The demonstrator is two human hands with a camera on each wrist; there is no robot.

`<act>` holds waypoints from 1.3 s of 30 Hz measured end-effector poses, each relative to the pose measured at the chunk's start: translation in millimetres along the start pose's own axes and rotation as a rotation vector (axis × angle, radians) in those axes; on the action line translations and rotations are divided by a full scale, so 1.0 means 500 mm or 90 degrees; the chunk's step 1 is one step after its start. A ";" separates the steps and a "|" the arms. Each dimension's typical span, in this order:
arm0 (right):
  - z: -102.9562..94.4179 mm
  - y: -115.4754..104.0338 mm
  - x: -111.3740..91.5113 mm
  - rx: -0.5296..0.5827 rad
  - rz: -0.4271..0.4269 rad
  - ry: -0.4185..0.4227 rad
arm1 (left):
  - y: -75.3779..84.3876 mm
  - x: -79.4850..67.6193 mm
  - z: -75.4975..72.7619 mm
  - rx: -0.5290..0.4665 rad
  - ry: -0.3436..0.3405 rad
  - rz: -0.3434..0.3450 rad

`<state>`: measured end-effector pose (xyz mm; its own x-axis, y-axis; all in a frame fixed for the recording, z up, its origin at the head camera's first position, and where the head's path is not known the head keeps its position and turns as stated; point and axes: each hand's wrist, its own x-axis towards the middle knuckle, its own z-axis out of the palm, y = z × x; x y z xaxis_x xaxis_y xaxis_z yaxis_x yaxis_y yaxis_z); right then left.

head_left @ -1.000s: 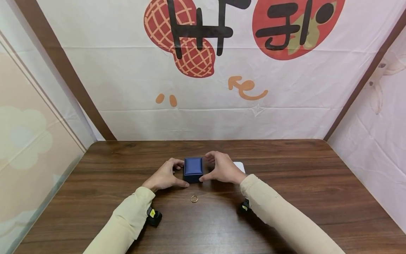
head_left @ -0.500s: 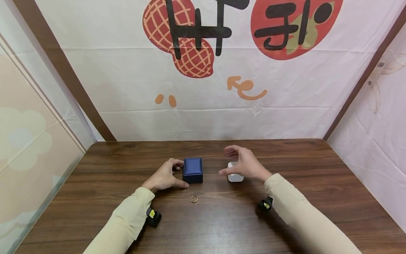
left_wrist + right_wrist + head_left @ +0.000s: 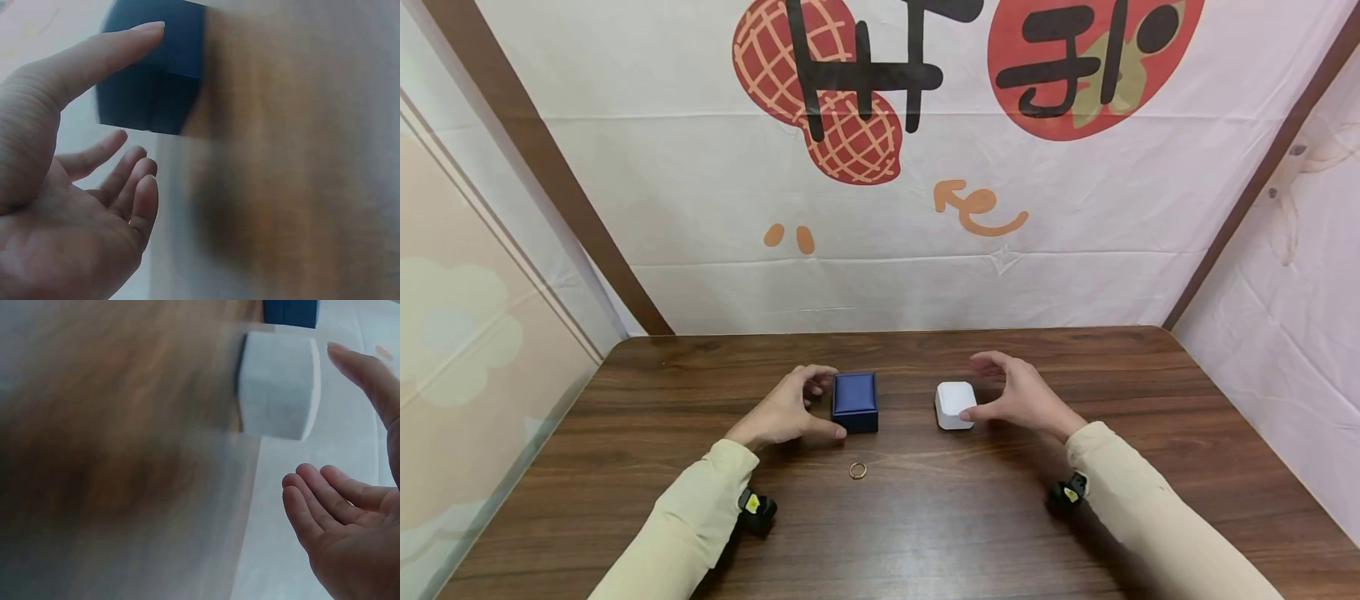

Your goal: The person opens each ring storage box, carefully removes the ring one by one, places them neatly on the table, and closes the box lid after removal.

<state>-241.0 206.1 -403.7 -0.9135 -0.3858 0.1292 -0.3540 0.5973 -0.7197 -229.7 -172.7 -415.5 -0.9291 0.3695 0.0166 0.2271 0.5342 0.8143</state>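
A closed blue ring box [image 3: 854, 401] stands on the table, and its dark side shows in the left wrist view. My left hand [image 3: 786, 410] is at its left side with the fingers loosely bent. The left thumb [image 3: 106, 59] overlaps the box in the left wrist view, the other fingers apart from it. To the right stands a small white box [image 3: 955, 405] with rounded corners. My right hand [image 3: 1021, 400] is just right of it, thumb tip overlapping its corner in the head view, nothing in the palm. A gold ring [image 3: 857, 471] lies in front of the blue box.
The dark wood-grain table [image 3: 917, 533] runs back to a white printed cloth [image 3: 700, 167]. Brown posts rise beyond the table's left and right back corners. A black wrist camera [image 3: 756, 512] hangs under the left sleeve, another [image 3: 1067, 493] under the right.
My right hand has left the blue box's side and moved right, past the white box, uncovering it. My left hand has shifted slightly and stays beside the blue box. Boxes and ring have not moved.
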 end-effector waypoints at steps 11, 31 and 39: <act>-0.006 0.036 -0.022 -0.023 -0.006 -0.007 | 0.114 0.008 -0.028 0.037 0.031 0.089; 0.005 0.052 0.001 -0.045 -0.045 -0.072 | 0.214 0.073 0.116 0.057 -0.024 0.099; 0.012 0.051 0.016 -0.068 -0.060 -0.093 | 0.211 0.085 0.140 0.060 -0.032 0.089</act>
<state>-256.2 213.8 -425.0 -0.8394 -0.5365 0.0867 -0.4627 0.6218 -0.6318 -224.8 -47.6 -369.6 -0.8715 0.4813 0.0945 0.3811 0.5431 0.7482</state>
